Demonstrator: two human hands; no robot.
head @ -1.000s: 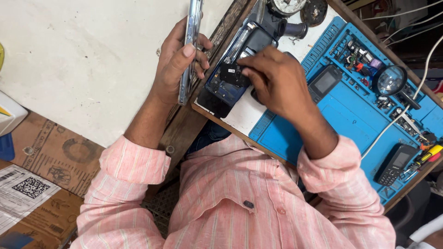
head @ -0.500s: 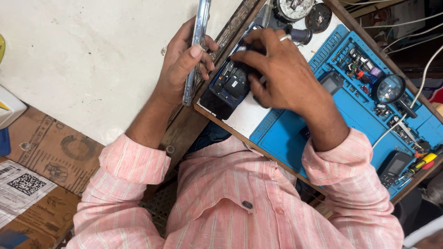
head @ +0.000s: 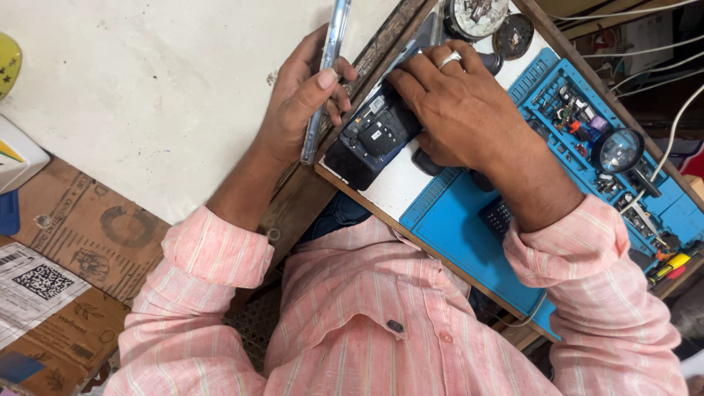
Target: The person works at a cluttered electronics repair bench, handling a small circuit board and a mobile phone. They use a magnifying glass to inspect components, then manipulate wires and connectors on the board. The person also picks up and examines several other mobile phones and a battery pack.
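From the head camera, the left hand was closed around a thin silvery phone panel, held edge-on and nearly upright beside the bench's wooden edge, thumb pressed against its side. The right hand, wearing a ring, lay flat with fingers together over the top of an opened phone, pressing it down rather than gripping it. That phone rested on a white sheet near the bench's near edge, its dark inner parts showing, just beside the blue work mat. A magnifier stood on the mat toward the far right, among small parts. Pink striped sleeves covered both forearms.
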